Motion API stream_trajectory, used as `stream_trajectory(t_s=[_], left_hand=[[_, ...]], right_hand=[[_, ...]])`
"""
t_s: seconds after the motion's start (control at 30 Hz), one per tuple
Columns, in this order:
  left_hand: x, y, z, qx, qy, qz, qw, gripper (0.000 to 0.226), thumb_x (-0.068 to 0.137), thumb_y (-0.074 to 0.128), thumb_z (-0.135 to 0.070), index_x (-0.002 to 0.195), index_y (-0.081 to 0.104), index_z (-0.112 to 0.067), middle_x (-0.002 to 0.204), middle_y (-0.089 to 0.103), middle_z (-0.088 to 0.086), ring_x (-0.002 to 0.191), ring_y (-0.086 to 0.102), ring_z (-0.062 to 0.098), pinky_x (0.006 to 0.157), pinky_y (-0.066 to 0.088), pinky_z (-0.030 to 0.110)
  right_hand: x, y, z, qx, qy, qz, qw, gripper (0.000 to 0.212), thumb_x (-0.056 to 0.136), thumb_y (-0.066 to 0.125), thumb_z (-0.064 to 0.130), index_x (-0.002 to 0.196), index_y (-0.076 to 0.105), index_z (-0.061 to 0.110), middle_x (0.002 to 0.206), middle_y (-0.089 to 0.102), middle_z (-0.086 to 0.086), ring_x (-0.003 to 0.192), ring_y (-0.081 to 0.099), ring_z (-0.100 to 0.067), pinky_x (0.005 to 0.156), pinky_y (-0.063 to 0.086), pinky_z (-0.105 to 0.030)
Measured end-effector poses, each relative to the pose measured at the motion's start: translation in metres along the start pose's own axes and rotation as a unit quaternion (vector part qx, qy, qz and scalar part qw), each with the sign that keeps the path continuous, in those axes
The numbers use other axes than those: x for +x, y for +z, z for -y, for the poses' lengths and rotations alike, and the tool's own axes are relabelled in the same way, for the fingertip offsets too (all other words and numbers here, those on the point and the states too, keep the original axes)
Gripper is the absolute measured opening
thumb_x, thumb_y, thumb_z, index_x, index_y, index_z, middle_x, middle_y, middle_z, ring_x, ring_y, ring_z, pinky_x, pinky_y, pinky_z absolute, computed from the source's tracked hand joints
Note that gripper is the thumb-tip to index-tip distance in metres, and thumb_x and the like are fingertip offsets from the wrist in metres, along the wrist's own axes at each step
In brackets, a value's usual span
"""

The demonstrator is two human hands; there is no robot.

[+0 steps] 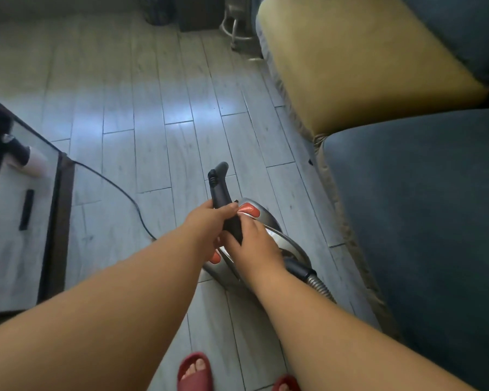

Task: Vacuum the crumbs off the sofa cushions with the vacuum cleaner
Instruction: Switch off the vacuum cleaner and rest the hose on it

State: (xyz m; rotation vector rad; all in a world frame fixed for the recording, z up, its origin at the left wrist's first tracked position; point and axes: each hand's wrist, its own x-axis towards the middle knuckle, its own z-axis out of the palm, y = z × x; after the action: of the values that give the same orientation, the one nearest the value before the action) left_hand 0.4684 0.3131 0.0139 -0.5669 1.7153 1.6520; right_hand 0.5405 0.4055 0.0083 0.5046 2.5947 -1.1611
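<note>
Gripping hose handle (219, 187) with left hand (206, 224) | right hand (254, 245) grip closed on same handle | vacuum cleaner (267, 220) on floor (153, 108)

A home living room, by the look of it; a sofa (424, 221) with soft blue seat cushions runs along the right, a mustard-yellow cushion (364, 60) at its far end; pale grey wood-look planks cover the floor (153, 94); a low glass-topped table (62, 207) with a dark frame stands at the left; a canister vacuum cleaner (268, 218) sits on the planks, its cord (119, 187) trailing away; red house slippers (194, 371) on bare feet; a chrome stool base (235, 26) far off.
</note>
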Motion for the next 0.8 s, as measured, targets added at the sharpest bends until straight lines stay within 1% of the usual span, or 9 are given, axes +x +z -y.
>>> stream_trajectory(t_s=[0.07,0.17,0.2,0.27,0.37,0.5,0.63,0.7,0.8], left_hand=[[0.009,-0.01,-0.002,-0.017,-0.01,0.008,1.0,0.019,0.09,0.069,-0.021,0.106,0.063,-0.012,0.094,0.073,0.013,0.088,0.072,0.027,0.075,0.06,0.039],[0.025,-0.024,-0.001,-0.05,-0.027,0.015,0.998,0.019,0.091,0.067,-0.019,0.107,0.061,-0.01,0.097,0.072,0.014,0.097,0.069,0.031,0.09,0.056,0.047],[0.031,-0.027,0.001,-0.057,-0.029,0.019,0.998,0.019,0.092,0.066,-0.018,0.108,0.06,-0.01,0.096,0.071,0.014,0.1,0.068,0.033,0.095,0.053,0.05],[0.046,-0.03,0.009,-0.068,-0.035,0.024,0.997,0.019,0.093,0.065,-0.018,0.109,0.06,-0.01,0.096,0.07,0.014,0.102,0.067,0.034,0.098,0.051,0.053],[0.07,-0.033,0.026,-0.077,-0.057,0.034,0.995,0.024,0.093,0.065,-0.02,0.116,0.061,-0.013,0.098,0.071,0.011,0.105,0.066,0.034,0.101,0.047,0.055],[0.106,-0.041,0.054,-0.086,-0.064,0.052,0.993,0.026,0.094,0.064,-0.023,0.119,0.061,-0.018,0.089,0.077,0.006,0.097,0.071,0.026,0.1,0.049,0.052],[0.128,-0.044,0.079,-0.106,-0.077,0.07,0.989,0.03,0.092,0.064,-0.029,0.121,0.061,-0.021,0.092,0.076,0.005,0.094,0.073,0.024,0.099,0.048,0.052],[0.135,-0.044,0.087,-0.115,-0.075,0.081,0.987,0.03,0.092,0.064,-0.03,0.121,0.061,-0.022,0.096,0.076,0.004,0.093,0.073,0.022,0.094,0.049,0.048],[0.144,-0.045,0.096,-0.112,-0.067,0.091,0.987,0.031,0.093,0.062,-0.033,0.123,0.061,-0.023,0.099,0.075,0.003,0.094,0.073,0.019,0.084,0.049,0.042]], right_hand=[[0.009,0.007,0.001,0.017,-0.004,0.007,1.0,0.041,0.095,0.036,0.053,0.128,0.049,0.032,0.12,0.058,0.002,0.108,0.055,-0.02,0.086,0.048,-0.037],[0.03,0.011,-0.005,0.066,0.031,-0.027,0.997,0.034,0.098,0.029,0.051,0.106,0.058,0.033,0.095,0.06,0.012,0.089,0.053,-0.015,0.074,0.045,-0.032],[0.041,0.013,-0.011,0.057,0.05,-0.046,0.996,0.033,0.099,0.03,0.048,0.105,0.058,0.033,0.094,0.059,0.01,0.087,0.052,-0.015,0.072,0.045,-0.031],[0.065,0.017,-0.028,-0.005,0.085,-0.063,0.994,0.033,0.099,0.034,0.04,0.121,0.055,0.028,0.11,0.059,0.001,0.092,0.052,-0.016,0.074,0.045,-0.031],[0.099,0.029,-0.061,-0.099,0.12,-0.044,0.987,0.041,0.099,0.041,0.03,0.139,0.04,0.023,0.13,0.05,-0.003,0.113,0.051,-0.021,0.094,0.048,-0.038],[0.141,0.053,-0.092,-0.235,0.066,0.012,0.97,0.055,0.094,0.048,0.027,0.145,0.027,0.02,0.145,0.038,-0.002,0.129,0.036,-0.023,0.105,0.036,-0.041],[0.166,0.078,-0.114,-0.3,0.039,0.062,0.951,0.068,0.089,0.048,0.012,0.149,0.018,0.022,0.154,0.021,0.004,0.141,0.017,-0.02,0.109,0.025,-0.044],[0.179,0.084,-0.123,-0.311,0.035,0.084,0.946,0.066,0.089,0.045,0.013,0.149,0.018,0.023,0.155,0.019,0.005,0.143,0.012,-0.02,0.111,0.023,-0.045],[0.198,0.091,-0.134,-0.294,0.056,0.123,0.946,0.063,0.094,0.034,0.029,0.152,0.01,0.023,0.16,0.008,0.006,0.147,0.001,-0.02,0.115,0.013,-0.048]])
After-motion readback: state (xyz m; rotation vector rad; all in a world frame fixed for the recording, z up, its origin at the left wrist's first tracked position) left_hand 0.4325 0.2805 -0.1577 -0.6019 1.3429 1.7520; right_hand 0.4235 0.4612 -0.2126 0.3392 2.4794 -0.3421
